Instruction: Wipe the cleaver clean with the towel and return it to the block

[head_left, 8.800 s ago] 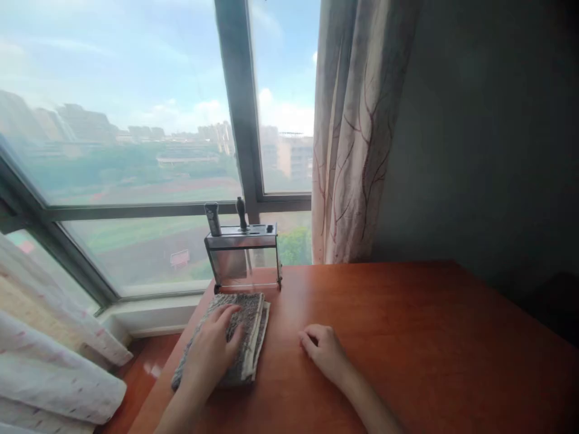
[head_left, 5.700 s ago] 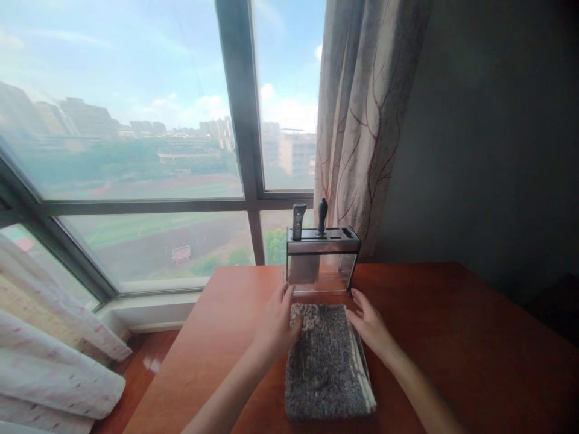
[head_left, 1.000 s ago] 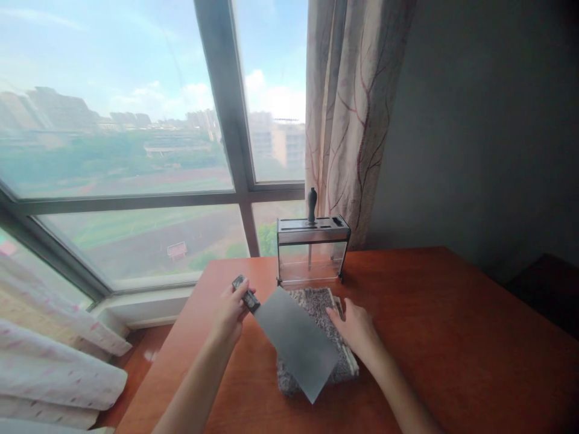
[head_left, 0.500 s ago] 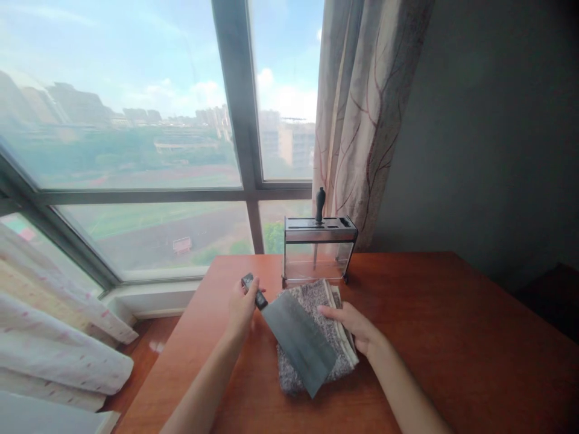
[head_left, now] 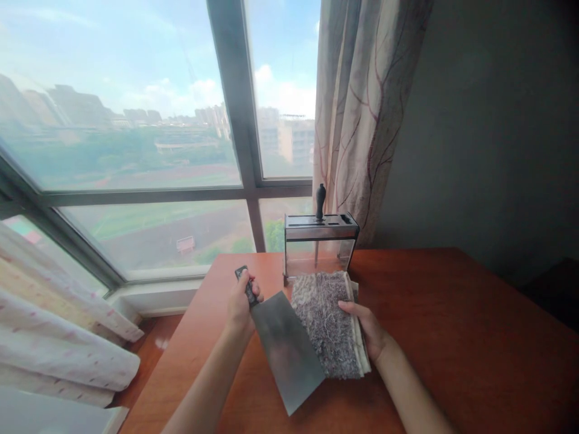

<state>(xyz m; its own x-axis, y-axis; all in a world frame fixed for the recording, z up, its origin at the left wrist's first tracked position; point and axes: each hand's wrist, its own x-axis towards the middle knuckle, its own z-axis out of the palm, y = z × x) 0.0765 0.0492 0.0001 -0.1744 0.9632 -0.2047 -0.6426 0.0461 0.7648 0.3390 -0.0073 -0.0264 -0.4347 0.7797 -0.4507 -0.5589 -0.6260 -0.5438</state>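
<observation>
The cleaver (head_left: 283, 343) was out of the knife block (head_left: 319, 246) and in the person's left hand (head_left: 242, 301), whose fingers were wrapped tight round the dark handle, the broad blade slanting down toward the near edge of the table (head_left: 452, 337) with its flat side turned up. The right hand (head_left: 368, 328) had hold of the folded grey cloth (head_left: 328, 322), the fingers curled under its right side and tipping it up so that the fuzzy face leaned toward the blade; cloth and blade looked to be touching along the cloth's left edge, though I could not be sure of it. So, as I judged it, the cleaver had been drawn and the cloth brought up to it, while the wiping itself was barely begun, and the blade would yet have to go back into a slot. One black-handled tool (head_left: 320, 202) stood in the block near the far edge of the table, its lower part only dimly seen through the clear wall. The thumb of the right hand was hidden behind the cloth, the underside of the blade could not be seen, and its sheen made it hard to tell whether it was clean or smeared.
</observation>
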